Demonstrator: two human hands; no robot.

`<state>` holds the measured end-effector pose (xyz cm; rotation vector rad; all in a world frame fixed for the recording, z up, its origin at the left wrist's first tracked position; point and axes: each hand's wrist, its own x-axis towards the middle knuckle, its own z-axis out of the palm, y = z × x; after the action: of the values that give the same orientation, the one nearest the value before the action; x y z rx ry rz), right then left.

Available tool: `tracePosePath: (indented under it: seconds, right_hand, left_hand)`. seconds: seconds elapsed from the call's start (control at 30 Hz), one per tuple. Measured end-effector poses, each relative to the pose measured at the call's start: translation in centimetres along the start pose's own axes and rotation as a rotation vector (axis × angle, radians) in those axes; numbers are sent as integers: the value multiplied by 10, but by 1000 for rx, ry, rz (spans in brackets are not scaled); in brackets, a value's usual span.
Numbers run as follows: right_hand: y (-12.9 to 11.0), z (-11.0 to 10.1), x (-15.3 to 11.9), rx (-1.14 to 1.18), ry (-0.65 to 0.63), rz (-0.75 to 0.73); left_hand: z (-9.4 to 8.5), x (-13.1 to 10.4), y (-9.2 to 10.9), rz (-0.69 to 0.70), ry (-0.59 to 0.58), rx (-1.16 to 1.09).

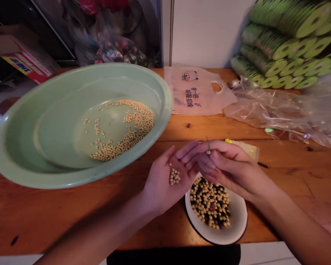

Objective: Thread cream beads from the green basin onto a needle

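My left hand is turned palm up, fingers spread out, with several small pale beads lying in the palm. Beside its fingertips, my right hand pinches a thin dark strand or wire that carries a pale bead. Below both hands stands a white bowl with yellow, black and reddish beads. To the left, a large green basin holds many pale beads, mostly on its right side.
A printed plastic bag and crumpled clear plastic lie behind the hands on the wooden table. Green ringed rolls are stacked back right. An open carton is at far left.
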<state>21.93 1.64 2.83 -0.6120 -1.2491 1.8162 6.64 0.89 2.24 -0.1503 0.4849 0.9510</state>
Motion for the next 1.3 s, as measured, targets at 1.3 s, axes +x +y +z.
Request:
tracePosePath:
  seconds: [1.3]
  right_hand:
    - [-6, 16, -10, -959, -156, -295]
  left_hand:
    - [-11, -3, 3, 5, -211, 126]
